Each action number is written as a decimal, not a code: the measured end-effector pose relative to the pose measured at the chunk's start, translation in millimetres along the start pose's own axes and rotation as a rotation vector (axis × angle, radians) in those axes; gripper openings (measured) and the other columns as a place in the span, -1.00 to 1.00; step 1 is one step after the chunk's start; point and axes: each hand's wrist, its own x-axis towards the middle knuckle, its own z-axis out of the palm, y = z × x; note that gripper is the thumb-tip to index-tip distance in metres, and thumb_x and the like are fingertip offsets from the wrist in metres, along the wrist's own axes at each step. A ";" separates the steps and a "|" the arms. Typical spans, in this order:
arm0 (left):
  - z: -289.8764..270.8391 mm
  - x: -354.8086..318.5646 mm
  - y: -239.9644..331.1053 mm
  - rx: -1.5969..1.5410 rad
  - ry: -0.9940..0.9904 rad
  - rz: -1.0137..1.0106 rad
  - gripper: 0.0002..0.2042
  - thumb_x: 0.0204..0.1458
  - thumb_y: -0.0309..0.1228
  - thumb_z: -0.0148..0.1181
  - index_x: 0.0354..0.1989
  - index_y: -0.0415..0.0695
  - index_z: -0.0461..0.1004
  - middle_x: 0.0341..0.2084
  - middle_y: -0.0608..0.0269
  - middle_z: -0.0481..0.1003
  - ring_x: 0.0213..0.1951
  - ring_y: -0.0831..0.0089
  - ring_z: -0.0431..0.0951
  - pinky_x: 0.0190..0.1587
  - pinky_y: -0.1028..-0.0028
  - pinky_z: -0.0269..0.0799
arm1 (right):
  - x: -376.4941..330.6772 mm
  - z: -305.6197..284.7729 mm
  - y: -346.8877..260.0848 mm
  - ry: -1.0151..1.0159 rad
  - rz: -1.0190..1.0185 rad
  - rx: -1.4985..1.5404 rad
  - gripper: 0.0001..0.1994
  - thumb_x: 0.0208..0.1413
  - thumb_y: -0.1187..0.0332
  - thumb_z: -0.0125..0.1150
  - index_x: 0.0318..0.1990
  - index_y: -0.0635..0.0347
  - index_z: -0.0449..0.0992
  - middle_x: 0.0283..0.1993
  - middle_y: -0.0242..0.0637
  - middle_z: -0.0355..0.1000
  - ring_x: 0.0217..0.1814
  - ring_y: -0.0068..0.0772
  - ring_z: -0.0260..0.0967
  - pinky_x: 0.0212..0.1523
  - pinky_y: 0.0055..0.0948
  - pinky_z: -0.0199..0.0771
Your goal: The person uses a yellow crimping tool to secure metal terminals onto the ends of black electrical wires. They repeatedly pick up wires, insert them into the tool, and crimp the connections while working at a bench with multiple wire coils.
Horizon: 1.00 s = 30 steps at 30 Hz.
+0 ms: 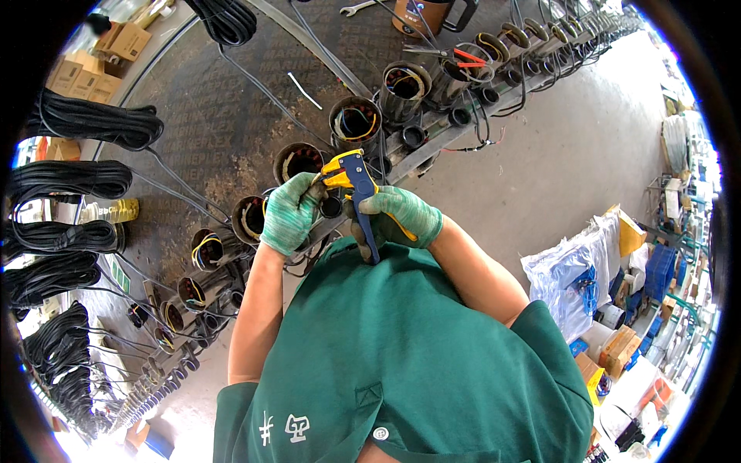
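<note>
My right hand (403,214), in a green glove, is closed around the handles of a yellow and blue wire stripper (360,176). The tool's yellow jaws point to the left. Beside those jaws is my left hand (290,216), also gloved, its fingertips pinched together; whatever they grip is too small to make out. Just beyond both hands stands a row of dark metal cylinders (400,106) with coloured wires inside, and the nearest cylinder mouth (301,160) lies right behind the left fingers.
Coiled black cables (100,119) hang along the left, their leads running to the cylinders. Red-handled scissors (469,59) rest on the row. A brown mug (421,17), a wrench (356,8) and a white strip (305,90) lie at the far side. Plastic-wrapped goods (567,270) stand right.
</note>
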 end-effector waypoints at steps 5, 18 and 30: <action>-3.5 5.7 9.5 0.073 -0.051 0.069 -0.86 0.32 -0.47 0.21 -0.05 -0.24 0.61 -0.39 0.21 0.62 -0.34 0.49 0.55 -0.20 0.42 0.51 | -5.8 0.8 2.8 0.078 0.042 -0.003 -0.64 0.17 0.17 0.34 -0.01 0.20 0.45 -0.33 -0.14 0.54 -0.35 -0.14 0.58 -0.36 -0.19 0.67; -1.6 8.7 15.6 0.092 -0.026 0.099 -0.84 0.33 -0.47 0.20 -0.04 -0.27 0.60 -0.39 0.04 0.63 -0.36 0.29 0.64 -0.23 0.35 0.54 | -10.6 2.4 3.8 0.250 -0.215 -0.066 -0.62 0.16 0.25 0.33 0.07 0.21 0.49 -0.08 -0.21 0.55 -0.06 -0.26 0.58 0.06 -0.15 0.62; -6.4 7.8 7.8 0.154 -0.082 0.084 -0.78 0.30 -0.42 0.24 0.02 -0.26 0.58 -0.30 -0.01 0.63 -0.26 0.23 0.64 -0.13 0.33 0.54 | -16.6 13.7 -12.1 0.064 -0.019 -0.236 -0.52 0.16 0.13 0.40 0.08 0.28 0.44 -0.23 -0.04 0.59 -0.30 -0.09 0.65 -0.23 -0.19 0.74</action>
